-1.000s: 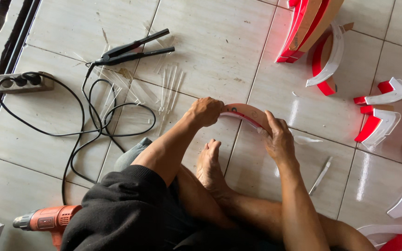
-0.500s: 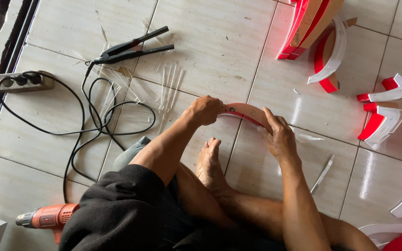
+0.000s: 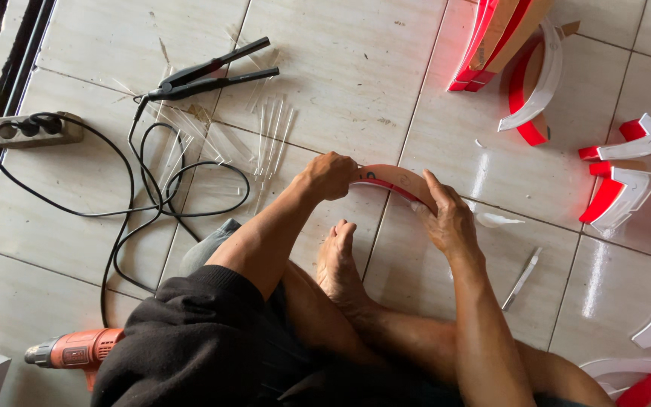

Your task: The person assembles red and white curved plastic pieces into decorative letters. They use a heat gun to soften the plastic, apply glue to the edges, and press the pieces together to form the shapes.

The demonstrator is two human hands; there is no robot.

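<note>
While your left hand clamps one end of the curved red strip and your right hand presses the other, bend it evenly over your foot.

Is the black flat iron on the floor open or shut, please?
Open. The black flat iron lies on the tiled floor with its two arms spread apart toward the far ends, joined only at the cord end.

orange drill btm-left, half hidden
</note>
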